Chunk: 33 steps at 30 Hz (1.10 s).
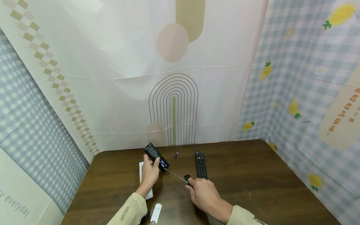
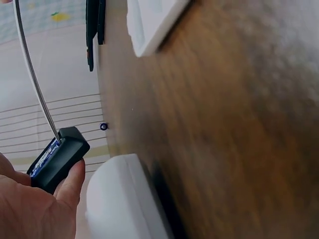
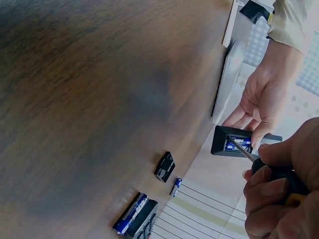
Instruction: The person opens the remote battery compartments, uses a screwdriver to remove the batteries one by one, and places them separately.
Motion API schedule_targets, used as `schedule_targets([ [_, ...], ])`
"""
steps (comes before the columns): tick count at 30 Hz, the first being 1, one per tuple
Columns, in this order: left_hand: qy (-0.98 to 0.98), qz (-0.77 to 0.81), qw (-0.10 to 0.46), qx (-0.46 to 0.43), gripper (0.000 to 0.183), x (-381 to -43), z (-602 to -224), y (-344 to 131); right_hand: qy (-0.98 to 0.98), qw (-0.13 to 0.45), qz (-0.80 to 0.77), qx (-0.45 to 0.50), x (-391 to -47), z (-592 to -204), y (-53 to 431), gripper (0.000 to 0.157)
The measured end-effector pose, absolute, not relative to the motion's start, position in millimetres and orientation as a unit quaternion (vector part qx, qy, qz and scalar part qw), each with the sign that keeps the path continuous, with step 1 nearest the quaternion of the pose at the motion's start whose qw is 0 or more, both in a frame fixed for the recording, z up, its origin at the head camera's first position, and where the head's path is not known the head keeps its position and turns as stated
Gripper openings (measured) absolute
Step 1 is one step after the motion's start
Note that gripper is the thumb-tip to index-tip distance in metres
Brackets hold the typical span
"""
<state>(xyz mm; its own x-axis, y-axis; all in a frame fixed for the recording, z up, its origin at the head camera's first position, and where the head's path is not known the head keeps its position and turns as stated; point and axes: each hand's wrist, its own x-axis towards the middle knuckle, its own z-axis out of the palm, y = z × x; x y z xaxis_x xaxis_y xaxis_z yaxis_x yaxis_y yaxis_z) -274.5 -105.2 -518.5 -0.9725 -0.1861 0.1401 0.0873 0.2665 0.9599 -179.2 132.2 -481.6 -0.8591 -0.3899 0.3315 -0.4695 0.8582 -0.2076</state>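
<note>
My left hand [image 1: 150, 173] grips a black remote control [image 1: 152, 152], tilted, its battery compartment uncovered. Blue batteries [image 3: 240, 144] show inside that compartment. My right hand [image 1: 206, 193] has its fingers curled round the dark handle of a screwdriver [image 3: 274, 175]. The metal shaft [image 2: 36, 82] runs across to the remote, its tip right at the batteries' end by the compartment edge. A small black piece [image 3: 165, 167] lies on the table near my right hand. Further back, a loose blue battery [image 1: 176, 154] rests on the wood.
A second black remote [image 1: 201, 164] lies right of centre; another blue battery [image 3: 130, 214] shows beside it. Beneath my left forearm is a white box [image 1: 149, 195], with a white tray [image 1: 156, 213] nearer me. The brown table [image 1: 253, 175] meets hanging cloth at the back.
</note>
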Motion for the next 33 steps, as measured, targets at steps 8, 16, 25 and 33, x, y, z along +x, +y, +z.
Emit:
schedule_targets([
  [8, -0.8, -0.584, 0.131, 0.03, 0.03, -273.7, -524.0, -108.0, -0.956, 0.115, 0.148, 0.226, -178.3, -478.9, 128.5, 0.018],
  [16, -0.775, -0.619, 0.12, 0.04, 0.031, -274.8, -518.4, -111.0, -0.951, 0.146, 0.154, 0.225, -177.8, -484.7, 131.1, 0.015],
  [25, -0.73, -0.675, 0.09, 0.061, 0.034, -275.0, -514.6, -114.5, -0.942, 0.169, 0.185, 0.223, -175.1, -491.3, 132.3, 0.013],
  [33, -0.689, -0.718, 0.066, 0.072, 0.036, -274.3, -512.2, -117.4, -0.932, 0.206, 0.197, 0.224, -173.7, -500.0, 133.4, 0.015],
])
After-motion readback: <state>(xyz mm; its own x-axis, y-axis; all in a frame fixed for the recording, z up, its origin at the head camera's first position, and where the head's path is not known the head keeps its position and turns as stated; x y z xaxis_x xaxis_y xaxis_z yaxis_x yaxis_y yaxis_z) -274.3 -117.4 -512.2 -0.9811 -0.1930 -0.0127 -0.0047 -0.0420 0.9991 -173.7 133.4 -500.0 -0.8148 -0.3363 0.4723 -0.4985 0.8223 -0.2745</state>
